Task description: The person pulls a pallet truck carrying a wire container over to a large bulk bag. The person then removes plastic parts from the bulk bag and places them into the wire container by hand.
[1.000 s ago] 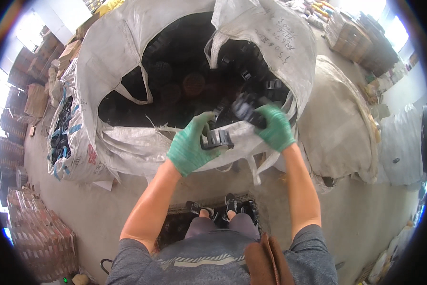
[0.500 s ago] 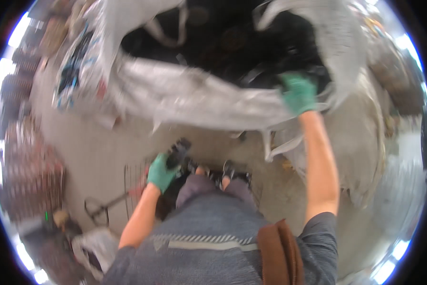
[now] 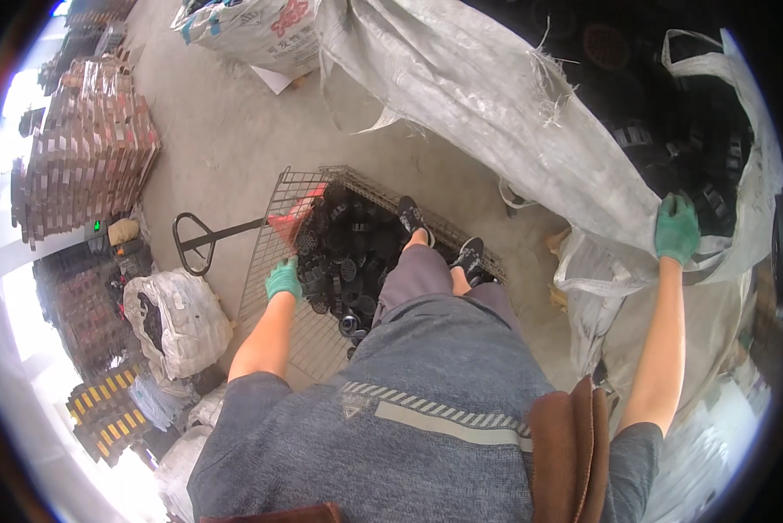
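Observation:
My left hand (image 3: 284, 279), in a green glove, is at the side of a wire mesh cage (image 3: 265, 231), beside the black ribbed plastic parts (image 3: 348, 235) heaped inside it. No part shows in this hand, and its fingers look loosely stretched. My right hand (image 3: 677, 231), also gloved in green, is at the near rim of a big white woven bulk bag (image 3: 496, 78). Its fingers curl over the rim toward more black round parts (image 3: 714, 200) inside; whether they touch a part is hidden.
My feet in black shoes (image 3: 468, 260) are beside the cage. A black loop handle (image 3: 195, 244) sticks out to its left. Stacked brown crates (image 3: 86, 166), a small white sack (image 3: 178, 322) and another printed bulk bag (image 3: 261, 39) stand around on the concrete floor (image 3: 208, 122).
The view has swung round, so the bulk bag now lies toward the right. The black part that was in my left hand no longer shows there; that hand is now lower, at the cage.

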Action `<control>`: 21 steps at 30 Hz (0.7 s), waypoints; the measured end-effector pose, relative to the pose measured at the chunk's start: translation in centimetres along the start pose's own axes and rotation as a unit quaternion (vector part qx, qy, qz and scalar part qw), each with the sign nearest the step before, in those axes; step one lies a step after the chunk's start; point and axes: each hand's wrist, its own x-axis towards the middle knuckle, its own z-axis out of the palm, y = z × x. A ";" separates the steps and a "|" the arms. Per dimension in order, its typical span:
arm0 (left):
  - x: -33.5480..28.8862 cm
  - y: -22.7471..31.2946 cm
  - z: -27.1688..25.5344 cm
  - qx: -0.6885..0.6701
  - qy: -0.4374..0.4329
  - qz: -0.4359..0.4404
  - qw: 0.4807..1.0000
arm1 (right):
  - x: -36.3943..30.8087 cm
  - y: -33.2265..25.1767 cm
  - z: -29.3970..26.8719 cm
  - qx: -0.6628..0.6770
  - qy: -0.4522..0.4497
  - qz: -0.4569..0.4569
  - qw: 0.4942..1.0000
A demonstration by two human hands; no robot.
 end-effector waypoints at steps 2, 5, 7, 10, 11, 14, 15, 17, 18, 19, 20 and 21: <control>1.9 1.5 -2.2 -0.070 0.072 0.058 0.993 | -0.2 -1.0 -1.1 0.002 0.004 -0.022 1.000; 4.6 8.6 -10.0 -0.195 0.220 0.196 0.935 | 1.0 -3.7 -3.3 0.034 0.000 0.055 0.998; 4.1 14.2 -17.0 -0.232 0.266 0.265 0.897 | 1.4 -4.5 -2.2 0.058 0.018 0.059 0.996; 0.6 27.0 -32.0 -0.307 0.402 0.499 0.704 | 1.3 -4.3 -2.7 0.043 0.031 0.075 0.996; -0.8 31.1 -35.7 -0.313 0.406 0.541 0.666 | 1.3 -4.3 -2.8 0.032 0.025 0.068 0.997; -3.5 43.2 -42.4 -0.311 0.290 0.645 0.635 | 0.7 -4.1 -3.4 0.047 0.032 0.087 0.995; -4.1 47.1 -43.3 -0.316 0.192 0.640 0.673 | 0.6 -3.9 -3.0 0.081 0.038 0.088 0.992; -2.3 54.4 -43.1 -0.253 0.173 0.656 0.689 | 1.0 -5.0 -3.1 0.100 0.062 0.086 0.989; -2.6 56.9 -42.8 -0.235 0.064 0.627 0.740 | 1.3 -5.4 -3.2 0.116 0.084 0.077 0.987; -3.7 59.1 -42.7 -0.173 0.032 0.614 0.770 | 1.3 -5.3 -3.1 0.141 0.090 0.082 0.982; -4.4 60.5 -42.7 -0.109 0.001 0.596 0.796 | 1.4 -5.3 -3.1 0.139 0.092 0.092 0.982; -5.3 61.5 -42.6 -0.100 -0.003 0.605 0.790 | 1.0 -5.0 -3.3 0.148 0.085 0.099 0.980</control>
